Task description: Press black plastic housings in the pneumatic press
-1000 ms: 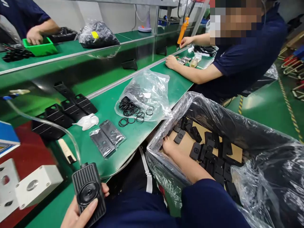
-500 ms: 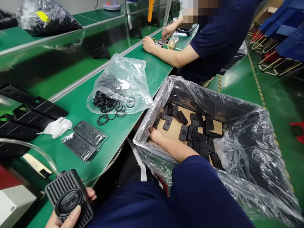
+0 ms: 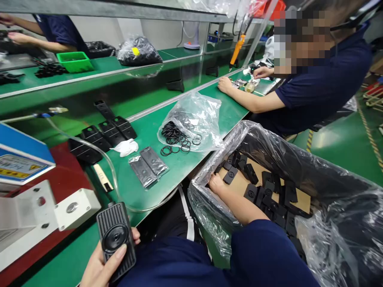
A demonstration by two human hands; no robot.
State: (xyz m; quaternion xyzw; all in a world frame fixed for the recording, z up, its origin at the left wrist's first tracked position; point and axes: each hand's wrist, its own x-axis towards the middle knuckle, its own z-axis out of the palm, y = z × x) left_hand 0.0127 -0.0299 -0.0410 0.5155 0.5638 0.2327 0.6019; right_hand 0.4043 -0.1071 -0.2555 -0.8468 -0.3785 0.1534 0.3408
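My left hand is closed around a black ribbed housing with a round disc in its face, the thumb lying on the lower edge of the disc. A clear hose runs down close behind the housing; whether the two join is unclear. My right hand reaches into a box lined with clear plastic, low by its left wall. Its fingertips are hidden, so what they touch does not show. Small black blocks with round recesses lie close by on a cardboard sheet.
On the green bench lie a bag of black rings, two wrapped black plates, a white cloth and black housings. A white switch box stands left. A co-worker sits beyond the box, under an orange screwdriver.
The view has swung left and up, bringing the blue machine and the upper shelf into sight. My left hand still holds the housing, and my right hand stays in the box by its left wall.
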